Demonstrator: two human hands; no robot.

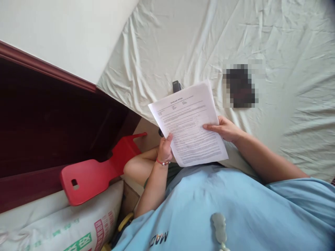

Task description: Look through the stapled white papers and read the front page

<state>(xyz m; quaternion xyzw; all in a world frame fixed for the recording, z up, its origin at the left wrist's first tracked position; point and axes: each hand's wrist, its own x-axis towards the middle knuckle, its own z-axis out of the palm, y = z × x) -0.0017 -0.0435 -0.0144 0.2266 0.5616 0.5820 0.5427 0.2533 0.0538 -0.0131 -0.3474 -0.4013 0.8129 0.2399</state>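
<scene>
A pale, wrinkled sheet (295, 87) spreads across the far and right parts of the scene. On it, towards the right, lies a dark object (240, 87), blurred into blocks; a small black item (176, 86) sits well to its left. At far left, a plain white surface (57, 31) meets dark red trim (47, 66) above a shadowy dark panel (52, 118). Nearer stands a red chair (91, 176) with a slot in its back, beside a white sack (86, 223) printed in green and pinkish red.
</scene>
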